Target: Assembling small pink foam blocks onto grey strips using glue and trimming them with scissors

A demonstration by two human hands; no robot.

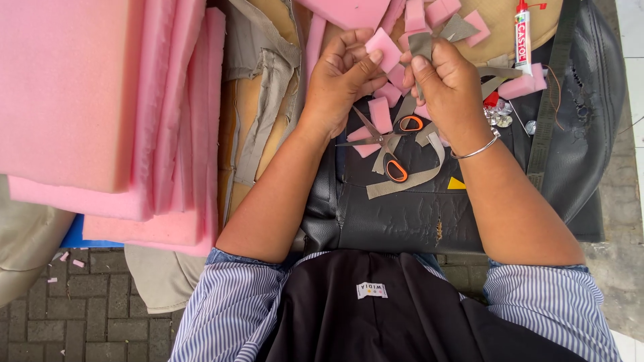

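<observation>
1. Left hand [341,79], upper centre of frame, pinches a small pink rectangular foam block [384,47] between thumb and fingertips; fingers closed on it.
2. Right hand [446,87], just right of it, is clenched on a narrow grey fabric strip [421,44]. Strip end stands up above the thumb, touching or just beside the foam block's right edge.
3. Key relation: block lies left of the strip end, both at fingertip level, hands almost meeting. Strip's long axis runs top to bottom, trailing down past the right palm.
4. Orange-handled steel scissors [389,142] lie open on the black leatherette sheet [402,214] below both hands, nearer the left wrist.
5. Hidden: the block-to-strip contact face; right fingertips curl out of sight; how the strip continues behind the palm can't be made out.
6. Glue tube [522,37] at upper right, stacked pink foam slabs [80,100] at left, both well apart from the hands.
</observation>
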